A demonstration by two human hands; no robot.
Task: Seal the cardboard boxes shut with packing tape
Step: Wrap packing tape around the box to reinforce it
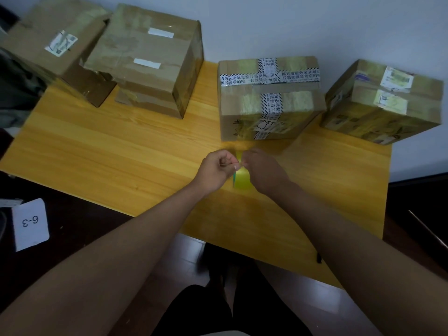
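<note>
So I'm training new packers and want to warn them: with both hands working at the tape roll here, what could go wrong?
1. Both hands, left hand and right hand, pinch at the tape roll; the thin free end could tear or stick back down.
2. Peeled tape could stick to the fingers or fold onto itself.
3. The nearest box sits apart from the roll, so a long strip may sag onto the table first.

A single wide-angle view looks from the person's head, forward and steeply down. Both forearms run up from the bottom corners to the hands, left hand [214, 169] and right hand [260, 169], which meet near the middle of the frame, close to the lens. The wooden table [109, 151] spreads around them, its edges bent by the lens, and a white wall [315, 27] closes the view beyond the hands.
</note>
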